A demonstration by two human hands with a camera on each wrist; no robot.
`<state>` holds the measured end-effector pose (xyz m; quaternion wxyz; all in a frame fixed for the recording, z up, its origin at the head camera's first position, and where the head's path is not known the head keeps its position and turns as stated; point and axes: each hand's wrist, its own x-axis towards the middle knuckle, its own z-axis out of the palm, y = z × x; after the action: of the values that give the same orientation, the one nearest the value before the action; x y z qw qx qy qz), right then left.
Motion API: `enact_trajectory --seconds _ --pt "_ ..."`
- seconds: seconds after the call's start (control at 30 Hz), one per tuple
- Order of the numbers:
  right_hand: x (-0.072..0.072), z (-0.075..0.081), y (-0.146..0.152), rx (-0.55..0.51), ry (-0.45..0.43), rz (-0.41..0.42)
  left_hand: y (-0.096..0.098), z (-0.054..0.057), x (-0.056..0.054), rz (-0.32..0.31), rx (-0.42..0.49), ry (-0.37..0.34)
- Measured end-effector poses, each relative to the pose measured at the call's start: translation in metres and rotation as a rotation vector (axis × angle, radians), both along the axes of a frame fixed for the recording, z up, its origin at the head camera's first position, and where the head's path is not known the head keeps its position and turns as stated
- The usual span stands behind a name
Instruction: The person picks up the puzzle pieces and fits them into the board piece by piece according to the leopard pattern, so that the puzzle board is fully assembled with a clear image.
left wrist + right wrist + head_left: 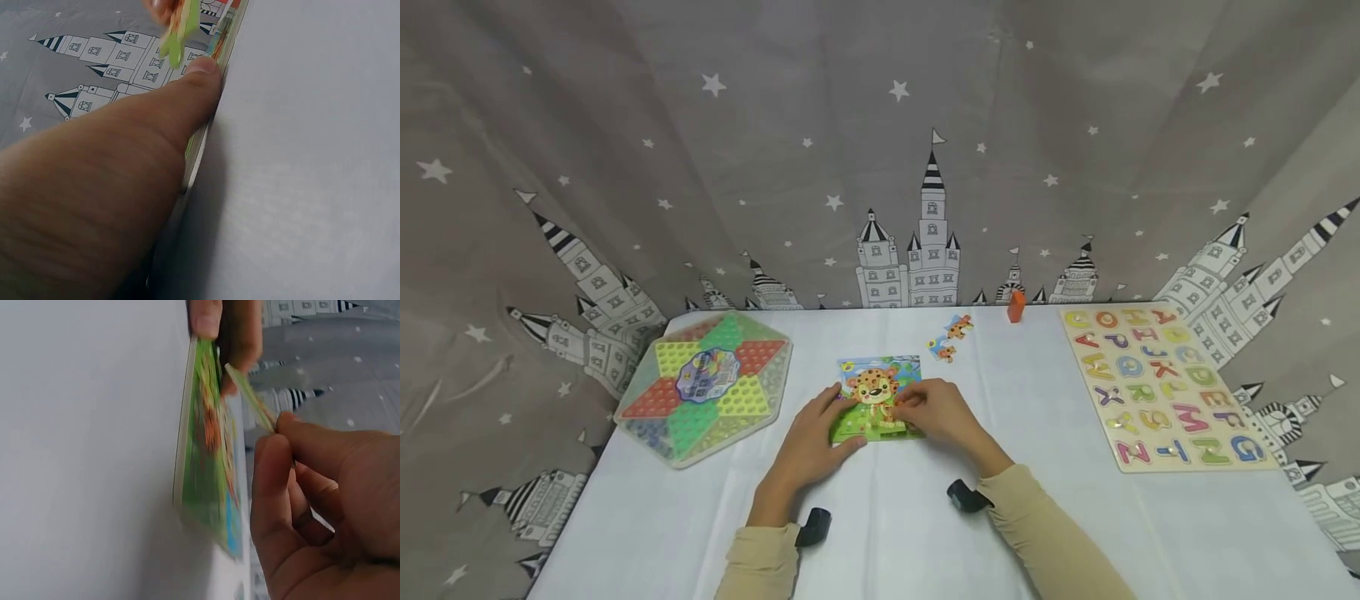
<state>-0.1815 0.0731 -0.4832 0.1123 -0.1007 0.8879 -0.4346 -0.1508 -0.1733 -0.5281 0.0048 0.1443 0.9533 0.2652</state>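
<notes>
A small jigsaw puzzle (874,388) with a spotted cartoon leopard on green grass lies on the white table. My left hand (811,435) rests at its left side, fingers along that edge and thumb (203,69) against the near edge. My right hand (942,412) pinches a thin green-edged puzzle piece (250,400) between thumb and index finger. This piece is tilted just above the board's right part, and its printed face is mostly hidden. Beyond the board, to the right, lie two loose puzzle pieces (958,327) with leopard spots and blue.
On the left is a hexagonal Chinese checkers board (748,358) with coloured triangles. A wooden alphabet board (1157,392) lies at the right. Near the far edge stands a small orange block (1016,307). A grey castle-print curtain (820,150) hangs behind the table.
</notes>
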Motion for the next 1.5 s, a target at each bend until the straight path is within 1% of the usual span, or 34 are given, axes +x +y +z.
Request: enact_trajectory --seconds 0.1,0.23,0.4,0.57,0.67,0.83,1.07,1.23,1.33,1.4,1.5 --pt "-0.007 -0.003 -0.012 0.021 0.006 0.021 0.002 0.002 -0.001 -0.007 0.0 0.001" --pt "-0.012 -0.004 -0.023 0.068 0.004 0.006 0.003 0.004 -0.001 -0.011 0.001 -0.004" --pt "-0.016 -0.006 -0.031 0.141 0.016 -0.009 0.001 0.003 -0.001 0.001 0.009 -0.007" --pt "-0.016 -0.009 -0.035 0.191 0.035 -0.02 0.0 -0.001 0.0 0.002 -0.002 0.0" --pt "-0.016 -0.011 -0.036 0.199 0.039 -0.027 -0.001 -0.002 0.0 0.004 0.002 -0.001" --pt "-0.015 -0.01 -0.038 0.221 0.039 -0.026 -0.001 -0.002 0.0 0.012 -0.001 -0.006" --pt "-0.014 -0.009 -0.041 0.257 0.084 -0.006 -0.001 -0.001 0.0 0.014 -0.001 0.015" --pt "-0.014 -0.008 -0.042 0.25 0.092 0.002 -0.002 0.0 0.0 0.022 0.003 0.002" --pt "-0.015 -0.007 -0.037 0.23 0.089 -0.006 -0.003 0.0 0.0 0.023 0.001 -0.002" --pt "-0.019 -0.006 -0.03 0.188 0.087 -0.034 -0.002 0.0 0.0 0.019 0.0 -0.003" --pt "-0.033 -0.004 -0.01 0.124 0.112 -0.111 -0.001 0.0 0.0 0.017 0.0 -0.011"
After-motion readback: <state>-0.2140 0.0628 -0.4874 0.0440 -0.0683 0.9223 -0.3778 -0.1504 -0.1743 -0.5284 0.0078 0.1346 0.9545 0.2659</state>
